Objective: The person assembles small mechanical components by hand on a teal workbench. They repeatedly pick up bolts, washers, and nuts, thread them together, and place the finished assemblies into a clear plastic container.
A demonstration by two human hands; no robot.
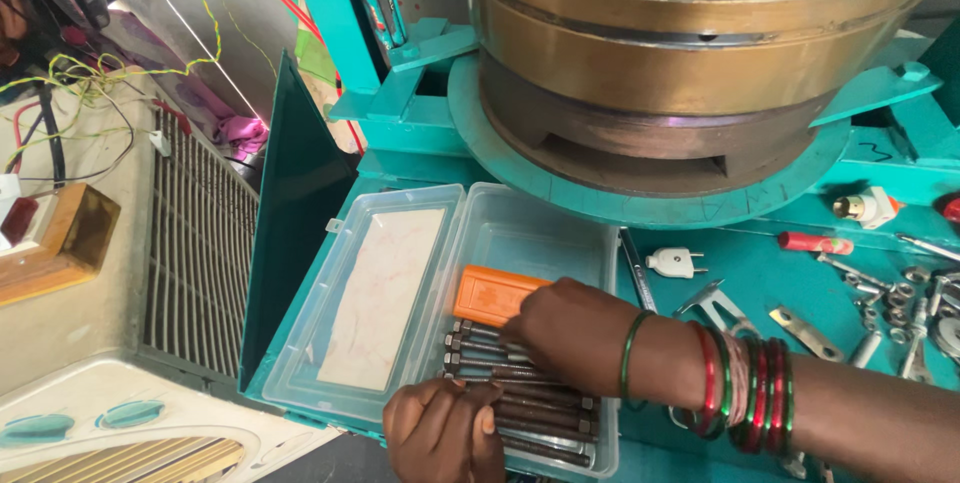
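Now | R hand (570,328) fingers on bolts (500,383) (in clear box (540,233)) | L hand (445,433) pinching bolt ends

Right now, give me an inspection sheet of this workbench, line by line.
Surface: teal metal bench.
Job's things: clear plastic box, lid open, holds long rusty bolts and an orange block.
Clutter: white plug, red-handled tool, nuts and brackets.
Hands: right hand on the bolts; left hand at the box's near edge.
Cables: yellow and red wires.
Surroundings: round brass machine; grille.
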